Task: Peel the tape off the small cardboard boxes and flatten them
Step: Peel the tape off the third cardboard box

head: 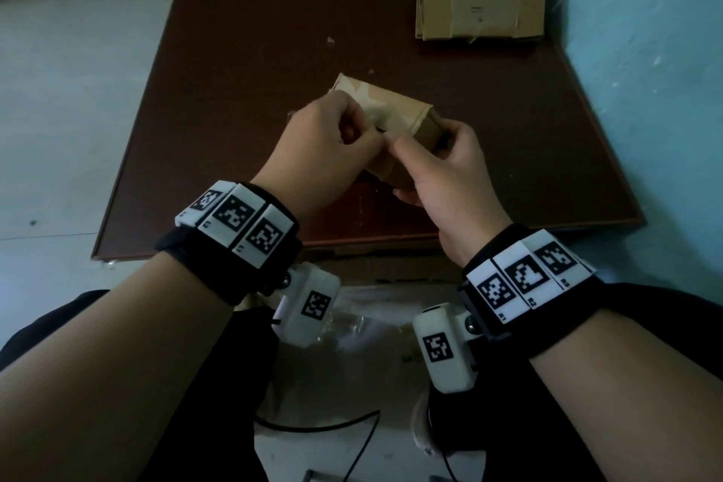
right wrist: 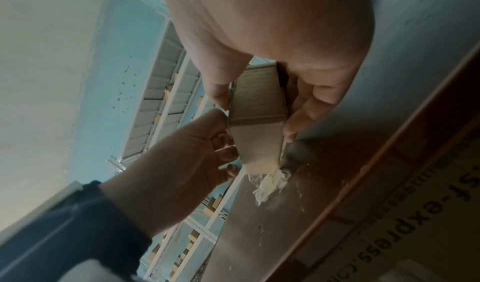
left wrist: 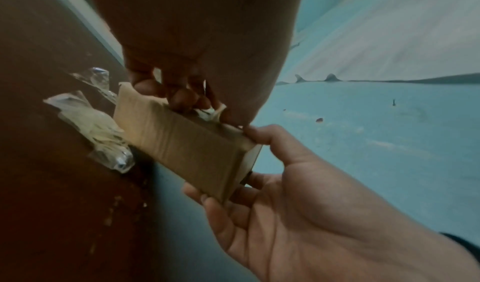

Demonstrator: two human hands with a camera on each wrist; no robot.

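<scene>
We grip the small cardboard box (head: 395,117) in our right hand (head: 446,172); left hand (head: 328,133) pinches its tape (left wrist: 210,112) above the table (head: 242,51); crumpled tape (left wrist: 96,126) lies beside.

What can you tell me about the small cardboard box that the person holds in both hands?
The small cardboard box is plain brown, oblong and still in its box shape, not flattened. It is held tilted above the brown table, not lying on it. The right hand grips one end, thumb on top and fingers underneath. The left hand pinches a strip of clear tape at its upper edge. Crumpled tape lies on the table just beside it.
</scene>
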